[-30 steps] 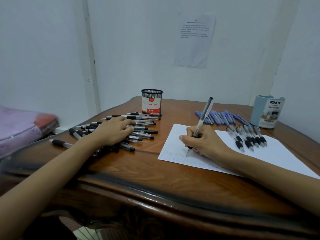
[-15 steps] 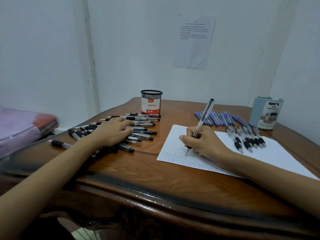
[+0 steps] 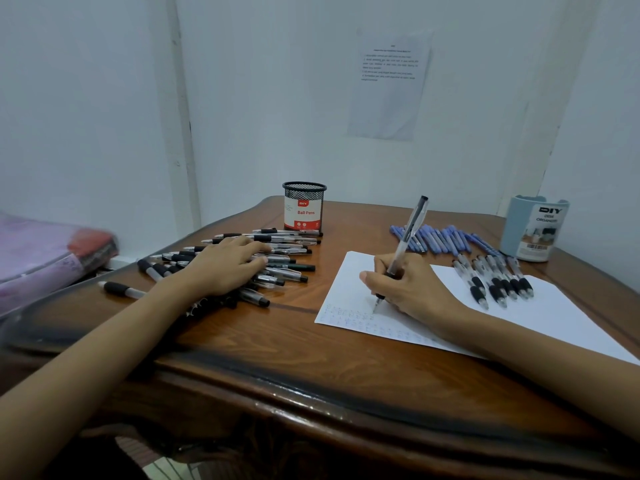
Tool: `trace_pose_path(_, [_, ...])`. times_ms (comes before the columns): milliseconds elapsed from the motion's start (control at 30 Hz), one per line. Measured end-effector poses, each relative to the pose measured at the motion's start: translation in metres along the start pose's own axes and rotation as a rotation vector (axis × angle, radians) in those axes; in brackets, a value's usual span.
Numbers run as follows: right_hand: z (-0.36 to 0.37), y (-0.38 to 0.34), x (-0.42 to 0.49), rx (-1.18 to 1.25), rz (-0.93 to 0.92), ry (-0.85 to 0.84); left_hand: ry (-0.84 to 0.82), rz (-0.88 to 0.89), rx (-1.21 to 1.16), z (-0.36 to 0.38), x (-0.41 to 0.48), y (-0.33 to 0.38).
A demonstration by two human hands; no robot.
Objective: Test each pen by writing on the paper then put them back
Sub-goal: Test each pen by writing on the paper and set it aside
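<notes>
- Nearest, I log the right hand (image 3: 412,289) pinching a clear pen (image 3: 407,237), its tip on the paper (image 3: 540,306) near the near-left corner.
- Left hand (image 3: 225,268) lies flat, fingers relaxed, on the black-grip pen pile (image 3: 291,268).
- Five pens (image 3: 498,282) rest on the paper's far edge.
- Blue pens (image 3: 443,239) lie behind them; mesh cup (image 3: 303,206) and grey organizer (image 3: 535,230) stand farthest.

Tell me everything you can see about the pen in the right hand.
The pen is slim, with a clear barrel, a dark grip section and a dark top end. The right hand grips it low, fingers curled round it. It stands steeply, top leaning away and rightward, its tip on the white paper just above rows of small faint marks.
</notes>
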State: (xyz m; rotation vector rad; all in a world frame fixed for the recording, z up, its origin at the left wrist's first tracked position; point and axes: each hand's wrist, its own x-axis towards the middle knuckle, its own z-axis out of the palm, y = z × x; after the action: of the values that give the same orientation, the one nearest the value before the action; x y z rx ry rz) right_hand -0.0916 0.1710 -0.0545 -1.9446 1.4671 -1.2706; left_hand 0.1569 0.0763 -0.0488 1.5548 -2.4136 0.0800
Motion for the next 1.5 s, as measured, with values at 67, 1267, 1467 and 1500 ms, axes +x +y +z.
trace_pose_path(67, [0.001, -0.002, 0.0, -0.013, -0.012, 0.015, 0.003, -0.001, 0.0, 0.0, 0.0, 0.0])
trace_pose_path(1267, [-0.018, -0.009, 0.001, 0.417, 0.153, -0.107, -0.001, 0.002, -0.007, 0.001, 0.0, -0.001])
trace_pose_path(1467, [-0.017, -0.007, 0.001, 0.439, 0.179, -0.042, -0.008, -0.002, -0.003, 0.001, 0.0, -0.001])
trace_pose_path(1500, [-0.019, -0.006, 0.003, 0.446, 0.19, -0.036, -0.007, -0.004, -0.002, 0.001, 0.0, -0.001])
